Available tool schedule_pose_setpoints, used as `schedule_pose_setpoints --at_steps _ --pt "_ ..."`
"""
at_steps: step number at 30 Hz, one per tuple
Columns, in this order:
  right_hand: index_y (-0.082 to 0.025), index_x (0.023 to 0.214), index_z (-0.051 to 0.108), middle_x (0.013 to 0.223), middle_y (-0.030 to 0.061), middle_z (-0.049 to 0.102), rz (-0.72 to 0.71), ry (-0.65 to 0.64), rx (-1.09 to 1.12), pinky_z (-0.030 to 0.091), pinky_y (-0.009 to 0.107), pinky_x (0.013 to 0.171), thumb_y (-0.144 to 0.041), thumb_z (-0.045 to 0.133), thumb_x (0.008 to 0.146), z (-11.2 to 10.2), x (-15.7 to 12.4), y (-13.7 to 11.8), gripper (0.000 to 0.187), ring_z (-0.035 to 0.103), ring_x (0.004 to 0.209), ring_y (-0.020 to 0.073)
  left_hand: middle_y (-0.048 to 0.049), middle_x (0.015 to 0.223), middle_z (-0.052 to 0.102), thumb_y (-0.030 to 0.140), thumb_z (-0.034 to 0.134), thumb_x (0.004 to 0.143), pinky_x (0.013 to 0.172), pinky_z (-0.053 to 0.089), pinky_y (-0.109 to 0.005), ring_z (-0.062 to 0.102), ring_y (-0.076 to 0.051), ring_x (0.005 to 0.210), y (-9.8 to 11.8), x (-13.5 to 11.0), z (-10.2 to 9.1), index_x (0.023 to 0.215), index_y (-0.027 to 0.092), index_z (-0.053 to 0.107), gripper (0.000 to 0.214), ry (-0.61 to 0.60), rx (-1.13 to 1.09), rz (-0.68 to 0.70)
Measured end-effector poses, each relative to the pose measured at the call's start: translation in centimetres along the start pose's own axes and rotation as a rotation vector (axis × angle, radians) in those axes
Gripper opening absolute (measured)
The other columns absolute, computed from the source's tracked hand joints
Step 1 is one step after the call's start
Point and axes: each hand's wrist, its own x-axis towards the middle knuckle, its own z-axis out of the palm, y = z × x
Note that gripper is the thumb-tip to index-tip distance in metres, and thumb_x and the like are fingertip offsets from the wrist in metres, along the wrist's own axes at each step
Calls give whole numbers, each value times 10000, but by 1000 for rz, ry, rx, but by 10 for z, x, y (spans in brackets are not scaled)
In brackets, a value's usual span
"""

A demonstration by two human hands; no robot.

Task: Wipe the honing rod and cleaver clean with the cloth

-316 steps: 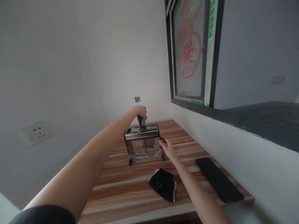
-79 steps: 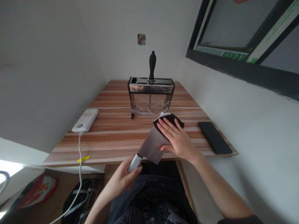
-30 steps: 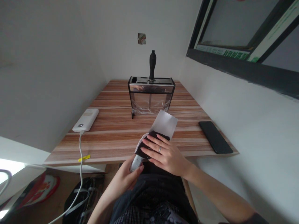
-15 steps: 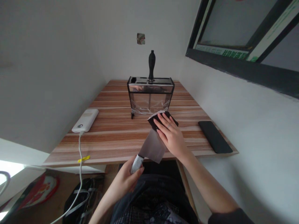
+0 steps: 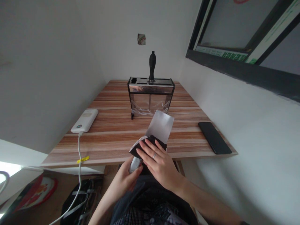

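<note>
My left hand (image 5: 125, 179) is closed around the pale handle (image 5: 134, 164) of a cleaver near the table's front edge. Its broad grey blade (image 5: 161, 125) points away from me and slants to the right. On the blade near the handle lies a dark cloth (image 5: 138, 149) with a whitish edge. My right hand (image 5: 159, 162), a ring on one finger, presses it there with the fingers laid long across it; the thumb is hidden. Behind the blade stands a knife holder (image 5: 151, 82) with clear sides and a black-handled tool (image 5: 152, 64) upright in it.
On the left of the wood-patterned table (image 5: 110, 122) is a white power bank (image 5: 84, 121) with a white cable (image 5: 79, 175) hanging over the edge. A black phone (image 5: 214, 137) lies at the right. Walls close in on both sides, with a dark-framed window (image 5: 234, 62) upper right.
My right hand has drawn the cloth along the blade towards the handle and me, baring the blade's far part. The left hand keeps its hold with little movement.
</note>
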Motion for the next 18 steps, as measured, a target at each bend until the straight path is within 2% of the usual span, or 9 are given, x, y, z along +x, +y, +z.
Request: schedule_pose_setpoints --at_steps 6,12,18 --pt "-203 1359 475 1458 18 427 10 -23 11 301 425 1157 -147 404 962 -7 1 14 408 314 1393 175 99 530 409 503 585 822 314 293 -149 311 -38 328 1 -1 0 1049 154 476 431 -1 16 -10" --pt "-231 1405 413 1451 59 438 94 48 15 314 472 1137 -137 394 960 -16 7 40 455 319 1391 194 93 557 401 504 582 820 322 299 -150 322 -39 341 4 -2 1 972 161 490 386 13 66 -5" --pt "-240 1414 404 1466 62 417 188 127 0 281 481 1144 -164 376 969 -14 18 61 452 297 1401 201 96 550 376 517 582 811 326 288 -150 317 -40 343 6 -5 2 948 164 482 391 15 67 -28"
